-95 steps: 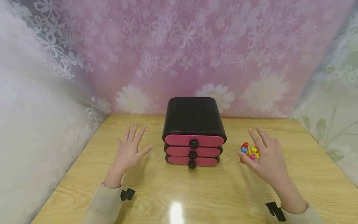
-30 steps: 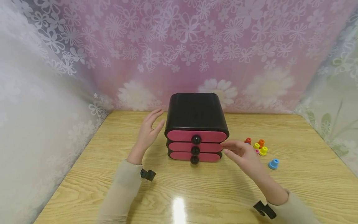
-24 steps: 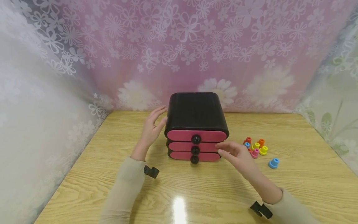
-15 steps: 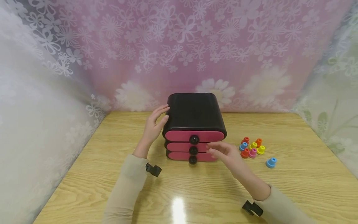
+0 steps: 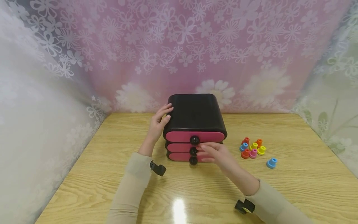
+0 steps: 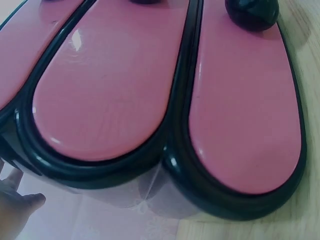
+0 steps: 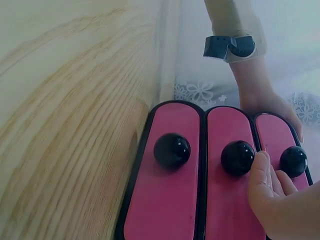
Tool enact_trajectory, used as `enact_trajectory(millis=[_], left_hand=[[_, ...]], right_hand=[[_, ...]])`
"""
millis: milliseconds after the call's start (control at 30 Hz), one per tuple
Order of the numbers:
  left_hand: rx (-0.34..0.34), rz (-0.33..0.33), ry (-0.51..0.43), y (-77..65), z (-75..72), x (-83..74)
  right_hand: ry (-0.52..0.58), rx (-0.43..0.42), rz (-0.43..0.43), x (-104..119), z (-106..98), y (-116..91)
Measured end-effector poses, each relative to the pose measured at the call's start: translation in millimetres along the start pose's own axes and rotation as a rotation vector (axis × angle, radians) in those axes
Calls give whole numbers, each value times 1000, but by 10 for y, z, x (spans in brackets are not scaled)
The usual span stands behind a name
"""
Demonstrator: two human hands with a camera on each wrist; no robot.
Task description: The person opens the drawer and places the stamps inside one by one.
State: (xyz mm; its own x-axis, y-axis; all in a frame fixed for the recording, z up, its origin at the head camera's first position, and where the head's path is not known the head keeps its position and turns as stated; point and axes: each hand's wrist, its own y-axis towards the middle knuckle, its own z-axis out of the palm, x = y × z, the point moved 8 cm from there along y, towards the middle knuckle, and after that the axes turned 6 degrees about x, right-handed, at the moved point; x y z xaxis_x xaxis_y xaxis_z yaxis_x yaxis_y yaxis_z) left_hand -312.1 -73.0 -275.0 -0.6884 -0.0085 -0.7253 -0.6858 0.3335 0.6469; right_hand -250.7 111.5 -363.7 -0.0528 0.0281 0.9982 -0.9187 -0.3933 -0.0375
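Observation:
A small black cabinet (image 5: 197,112) with three pink drawers stands on the table, all drawers pushed in. Each drawer front bears a round black knob. My left hand (image 5: 157,126) rests on the cabinet's left side, its fingertips at the top edge. In the left wrist view only part of that hand (image 6: 15,205) shows, beside the cabinet. Reaching to the middle knob (image 7: 237,158), my right hand (image 5: 219,154) has its fingers extended and loosely bent. In the right wrist view a fingertip is right beside that knob, without a visible grip around it; whether it touches is unclear.
Several small coloured plastic pegs, among them a pink one (image 5: 253,153), stand grouped right of the cabinet. A blue peg (image 5: 271,163) stands apart, nearer the front. Behind the wooden table (image 5: 112,186) hangs a pink flowered curtain (image 5: 179,46).
My right hand has moved left from the pegs, across the drawer fronts to the middle knob. My left hand has come right, onto the cabinet's side. The drawers have stayed closed.

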Motion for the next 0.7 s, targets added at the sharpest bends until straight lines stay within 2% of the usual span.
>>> enact_trajectory(millis=[167,533,700], left_hand=[[23,14,-18,8,34,49],[63,-19,-83,9,92,84],[72,-33,-86,14,98,107]], right_hand=[[60,9,18,-28,48,48],[96,-20,75,-79,72,104],[149,-39,82,-67,86,117]])
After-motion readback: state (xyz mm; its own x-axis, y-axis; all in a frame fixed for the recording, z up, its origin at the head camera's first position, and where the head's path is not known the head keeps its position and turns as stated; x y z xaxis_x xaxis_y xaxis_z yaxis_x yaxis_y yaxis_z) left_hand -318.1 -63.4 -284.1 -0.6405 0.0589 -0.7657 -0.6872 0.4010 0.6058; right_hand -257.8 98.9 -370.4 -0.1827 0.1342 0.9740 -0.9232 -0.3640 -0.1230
